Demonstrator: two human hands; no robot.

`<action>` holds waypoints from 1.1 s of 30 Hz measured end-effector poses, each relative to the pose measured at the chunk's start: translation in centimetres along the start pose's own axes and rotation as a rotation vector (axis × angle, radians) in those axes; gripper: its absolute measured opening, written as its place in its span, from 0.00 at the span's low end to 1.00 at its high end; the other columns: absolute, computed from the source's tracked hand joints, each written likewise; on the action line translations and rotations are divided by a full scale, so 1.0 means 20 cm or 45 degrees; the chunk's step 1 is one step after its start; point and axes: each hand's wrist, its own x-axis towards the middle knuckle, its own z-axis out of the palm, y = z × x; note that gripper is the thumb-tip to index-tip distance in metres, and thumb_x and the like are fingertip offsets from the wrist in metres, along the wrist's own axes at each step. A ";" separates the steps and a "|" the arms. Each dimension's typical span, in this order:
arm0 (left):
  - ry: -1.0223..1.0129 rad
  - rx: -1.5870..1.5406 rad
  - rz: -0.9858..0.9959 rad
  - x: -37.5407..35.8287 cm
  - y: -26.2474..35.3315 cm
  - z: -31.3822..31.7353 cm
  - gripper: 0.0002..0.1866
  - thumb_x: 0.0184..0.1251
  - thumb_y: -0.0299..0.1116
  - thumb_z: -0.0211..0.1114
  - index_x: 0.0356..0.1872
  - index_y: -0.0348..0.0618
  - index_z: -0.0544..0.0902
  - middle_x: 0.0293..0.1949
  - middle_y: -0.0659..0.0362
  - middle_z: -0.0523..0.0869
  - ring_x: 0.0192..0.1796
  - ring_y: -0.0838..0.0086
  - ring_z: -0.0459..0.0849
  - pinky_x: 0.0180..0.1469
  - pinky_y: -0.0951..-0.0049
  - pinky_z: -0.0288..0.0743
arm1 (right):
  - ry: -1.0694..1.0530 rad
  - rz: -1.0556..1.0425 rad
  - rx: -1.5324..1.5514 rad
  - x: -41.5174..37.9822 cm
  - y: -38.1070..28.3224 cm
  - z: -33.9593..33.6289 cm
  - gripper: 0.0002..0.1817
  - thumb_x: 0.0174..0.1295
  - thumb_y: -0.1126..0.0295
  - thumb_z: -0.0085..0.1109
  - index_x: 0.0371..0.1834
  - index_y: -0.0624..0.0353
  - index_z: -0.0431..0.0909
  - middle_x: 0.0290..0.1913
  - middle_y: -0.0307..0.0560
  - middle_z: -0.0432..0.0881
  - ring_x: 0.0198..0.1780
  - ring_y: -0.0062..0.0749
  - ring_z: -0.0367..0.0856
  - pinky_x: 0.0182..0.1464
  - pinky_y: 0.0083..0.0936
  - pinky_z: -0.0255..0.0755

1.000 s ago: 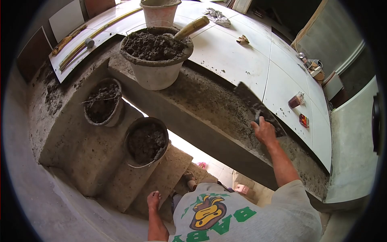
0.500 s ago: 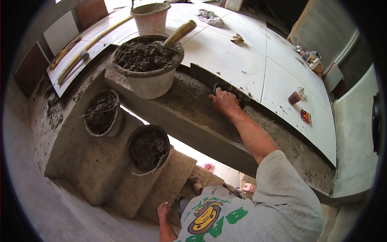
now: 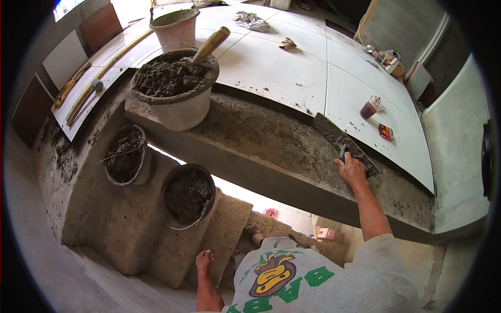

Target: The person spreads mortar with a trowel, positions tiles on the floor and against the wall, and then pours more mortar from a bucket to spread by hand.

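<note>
My right hand [image 3: 353, 170] is wrapped round the dark handle of a plastering trowel [image 3: 330, 129]. The long flat blade lies against the rough concrete ledge [image 3: 250, 128], close to the edge of the white tiles. My left hand [image 3: 204, 259] hangs low above the stairs, fingers curled in, with nothing visible in it. On the ledge's left part stands a large bucket of mortar [image 3: 180, 112], a wooden-handled tool [image 3: 211, 45] stuck into its heap. Two more mortar buckets, one farther left [image 3: 125, 156] and one nearer [image 3: 189, 193], stand on the steps.
Concrete steps [image 3: 151, 235] drop away below the ledge. On the white tiled floor [image 3: 292, 68] are a reddish bucket [image 3: 175, 32], a crumpled cloth [image 3: 250, 21], a bag of dark drink [image 3: 368, 108] and a small red pack [image 3: 386, 132]. A long yellowish bar [image 3: 107, 68] lies at left.
My right hand has carried the trowel rightward along the ledge, and its blade now shows more fully. My left hand has risen slightly. The whole view has shifted a little.
</note>
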 end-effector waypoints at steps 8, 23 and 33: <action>-0.091 0.078 -0.033 -0.02 -0.04 -0.03 0.13 0.61 0.33 0.59 0.37 0.31 0.74 0.24 0.58 0.77 0.24 0.75 0.75 0.27 0.75 0.74 | 0.136 0.092 0.133 -0.28 0.33 -0.09 0.22 0.56 0.50 0.52 0.32 0.63 0.71 0.24 0.65 0.76 0.33 0.59 0.77 0.34 0.46 0.69; -0.167 0.166 -0.020 -0.03 -0.10 -0.20 0.11 0.60 0.36 0.58 0.35 0.38 0.75 0.21 0.60 0.76 0.21 0.74 0.75 0.21 0.74 0.69 | -0.027 0.413 0.356 -0.37 0.95 -0.04 0.19 0.50 0.54 0.58 0.37 0.59 0.78 0.34 0.58 0.79 0.37 0.48 0.78 0.40 0.36 0.69; -0.273 0.435 -0.022 -0.08 0.07 -0.23 0.10 0.60 0.33 0.58 0.30 0.34 0.77 0.23 0.55 0.78 0.24 0.69 0.77 0.25 0.68 0.72 | 0.155 0.426 0.230 -0.46 0.84 -0.01 0.23 0.47 0.54 0.64 0.39 0.61 0.72 0.37 0.56 0.77 0.43 0.51 0.76 0.44 0.41 0.68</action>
